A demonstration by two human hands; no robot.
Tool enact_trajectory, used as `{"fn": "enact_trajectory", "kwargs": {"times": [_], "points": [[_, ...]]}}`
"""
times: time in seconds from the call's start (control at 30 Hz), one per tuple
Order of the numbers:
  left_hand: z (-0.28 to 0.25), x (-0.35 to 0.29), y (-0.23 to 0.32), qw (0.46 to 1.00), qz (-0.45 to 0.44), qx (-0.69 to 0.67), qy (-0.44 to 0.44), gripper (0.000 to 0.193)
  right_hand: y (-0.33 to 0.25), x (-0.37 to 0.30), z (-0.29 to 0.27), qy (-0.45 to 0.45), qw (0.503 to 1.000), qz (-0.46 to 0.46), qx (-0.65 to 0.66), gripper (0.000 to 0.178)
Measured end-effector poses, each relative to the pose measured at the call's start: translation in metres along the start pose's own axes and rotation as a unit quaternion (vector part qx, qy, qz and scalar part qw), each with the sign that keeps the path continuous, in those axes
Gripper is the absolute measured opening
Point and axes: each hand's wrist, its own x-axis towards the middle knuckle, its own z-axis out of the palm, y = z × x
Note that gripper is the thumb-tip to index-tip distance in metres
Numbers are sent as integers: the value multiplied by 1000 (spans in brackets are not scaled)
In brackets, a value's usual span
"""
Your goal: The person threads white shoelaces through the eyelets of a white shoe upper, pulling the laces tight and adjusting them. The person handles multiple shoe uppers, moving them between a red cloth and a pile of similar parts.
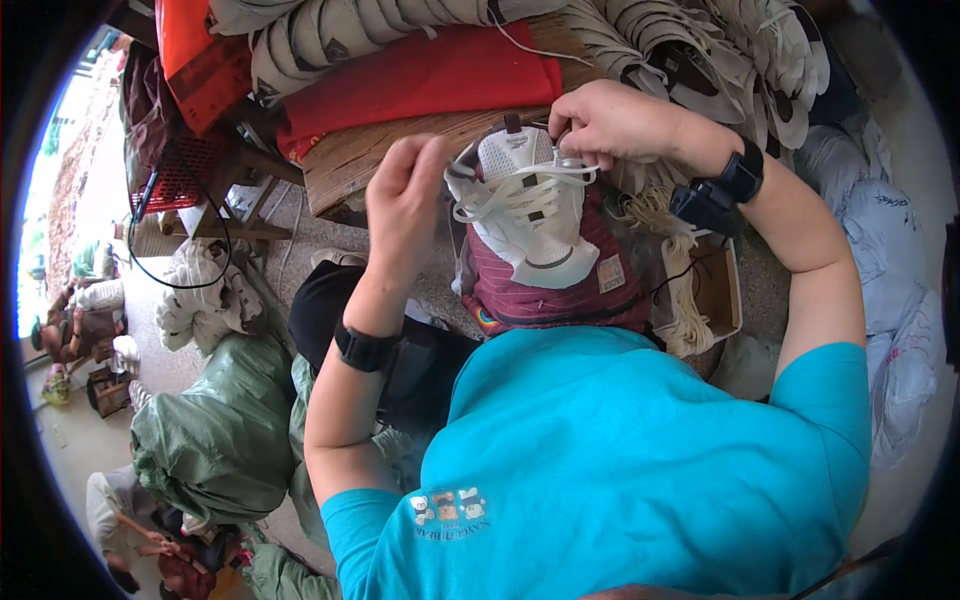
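Note:
A white shoe upper (548, 236) without a sole lies over a maroon striped cloth (560, 308) in front of my body. Its tongue (516, 152) points away from me, and loose white shoelaces (515, 193) cross its middle. My right hand (615, 122) is closed, thumb and fingers pinched on the upper's far right edge beside the laces. Raised at the upper's left, my left hand (405, 185) is a little blurred. Its fingers are curled together, and whatever they may hold is hidden.
Stacked shoe uppers (345, 40) and a red cloth (420, 85) cover much of the wooden table (345, 185) ahead. An open box (722, 290) with hanks of cream laces (686, 300) stands to the right. Green sacks (215, 430) lie left; other people (130, 530) sit farther off.

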Motion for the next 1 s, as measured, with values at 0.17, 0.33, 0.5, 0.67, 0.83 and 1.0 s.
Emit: {"fn": "enact_trajectory", "kwargs": {"times": [0.17, 0.33, 0.5, 0.67, 0.83, 1.0], "points": [[-71, -46, -96, 977, -161, 124, -63, 23, 4, 9, -6, -14, 998, -58, -34, 21], [-106, -74, -200, 863, -284, 321, -268, 36, 3, 23, -7, -19, 998, -11, -51, 26], [-78, -75, -223, 872, -234, 283, -324, 44, 1, 27, 10, 78, 987, -4, 144, 20], [-46, -81, -209, 932, -258, 77, -243, 49, -12, 37, 4, 211, 950, -114, 200, 19], [-34, -83, -193, 887, -165, 374, -215, 31, -34, 38, 24, 151, 956, -92, 233, 18], [-69, -93, -108, 877, -16, 474, -81, 17, -58, 30, 68, 64, 977, -150, 139, 23]]}}
